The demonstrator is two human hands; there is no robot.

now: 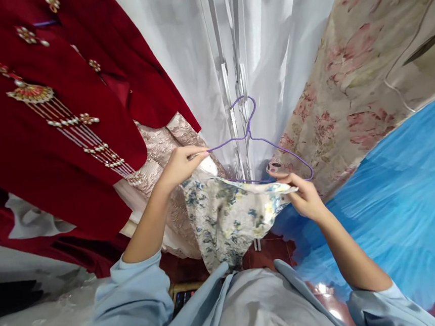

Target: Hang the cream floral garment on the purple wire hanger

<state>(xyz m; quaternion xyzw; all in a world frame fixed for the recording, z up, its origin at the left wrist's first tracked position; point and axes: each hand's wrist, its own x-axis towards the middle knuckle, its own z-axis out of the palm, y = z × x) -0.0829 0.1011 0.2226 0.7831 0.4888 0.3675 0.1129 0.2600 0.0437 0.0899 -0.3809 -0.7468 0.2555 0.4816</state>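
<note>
A thin purple clothes hanger (pixel 277 144) is in front of me, its hook pointing away. My left hand (pixel 183 168) pinches its left shoulder between thumb and fingers; part of that end is hidden by the hand. Below the hanger droops a pale garment (pixel 241 214) with a blue and yellow floral print. White lining shows beside my left fingers. At the garment's upper right edge, my right hand (pixel 304 193) is closed on the fabric. The hanger's right end sticks out bare just past the right fingers, and its lower bar runs behind the garment's top edge.
A red velvet garment (pixel 84 119) with beaded tassels hangs at left, pinkish brocade (pixel 166 187) beside it. White drapes (pixel 176 45) and slim metal poles (pixel 227 96) stand ahead. To the right are a beige floral dress (pixel 365 69) and blue tulle (pixel 388 204).
</note>
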